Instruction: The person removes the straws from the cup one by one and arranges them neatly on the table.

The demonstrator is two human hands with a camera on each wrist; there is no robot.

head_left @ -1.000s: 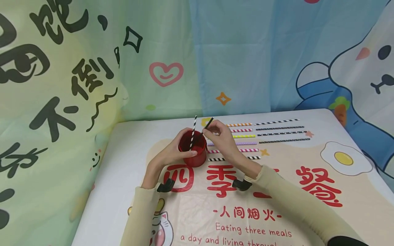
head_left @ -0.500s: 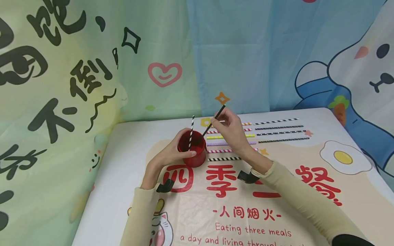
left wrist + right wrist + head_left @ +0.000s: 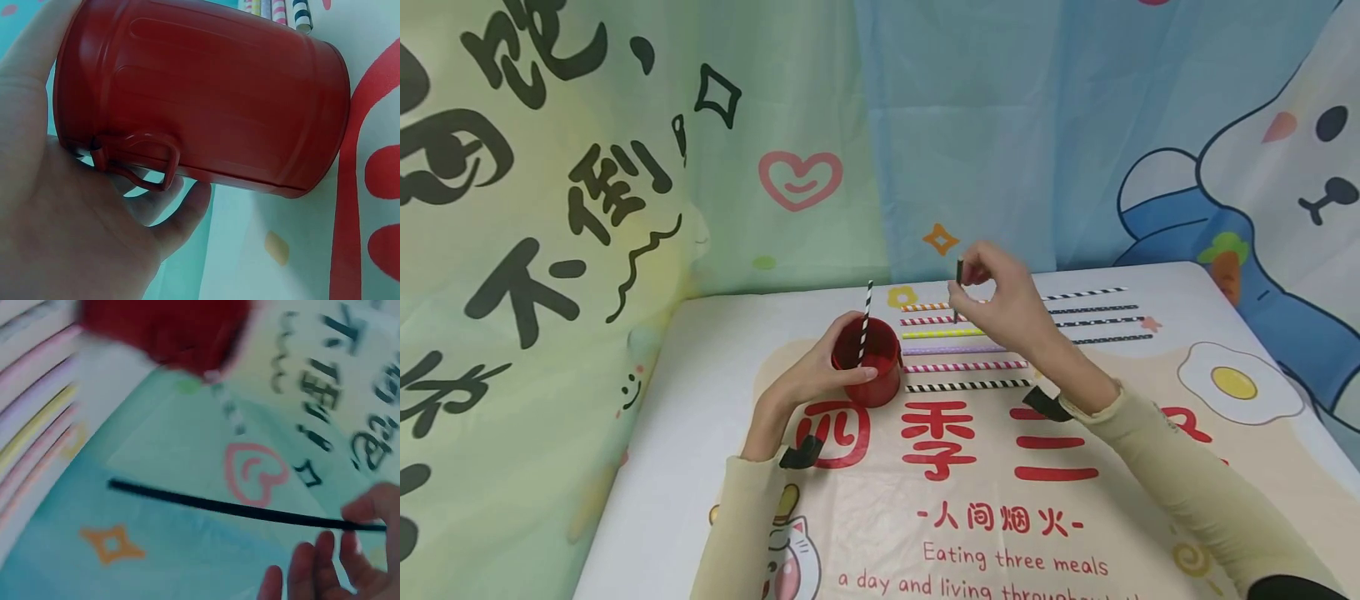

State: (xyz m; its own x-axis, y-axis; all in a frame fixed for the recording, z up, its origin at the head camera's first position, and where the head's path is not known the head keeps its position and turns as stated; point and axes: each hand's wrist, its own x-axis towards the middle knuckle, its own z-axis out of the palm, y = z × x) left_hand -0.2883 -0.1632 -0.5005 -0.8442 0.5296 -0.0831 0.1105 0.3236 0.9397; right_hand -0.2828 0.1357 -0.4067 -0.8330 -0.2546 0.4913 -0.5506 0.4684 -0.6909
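Right grip: the right hand (image 3: 1000, 302) pinches a black straw (image 3: 958, 292) near its top end between thumb and fingertips; the straw hangs close to upright, clear of the table, above the left ends of the laid-out straws. In the right wrist view the same straw (image 3: 244, 508) crosses the picture, with fingers (image 3: 325, 562) closed on one end.
Left grip: the left hand (image 3: 808, 379) is wrapped round a red tin cup (image 3: 867, 371), fingers curled against its wall; the left wrist view shows the palm (image 3: 69, 237) against the ribbed side of the cup (image 3: 206, 100), by its small wire handle (image 3: 140, 159).
Cup position: standing on the table (image 3: 700, 400), left of centre, at the left end of the straw rows.
Cup contents: one black-and-white striped straw (image 3: 865, 321), standing nearly upright out of the rim.
Held straw relative to cup: apart, up and to the right of the cup; not touching it.
Straw rows: striped and plain straws (image 3: 966, 367) lie parallel on the printed cloth, running toward the right edge; a darker set (image 3: 1101, 308) lies further right, nearer the far edge.
Surroundings: printed fabric backdrop (image 3: 625, 167) behind the far edge; fried-egg print (image 3: 1240, 383) near the right edge.
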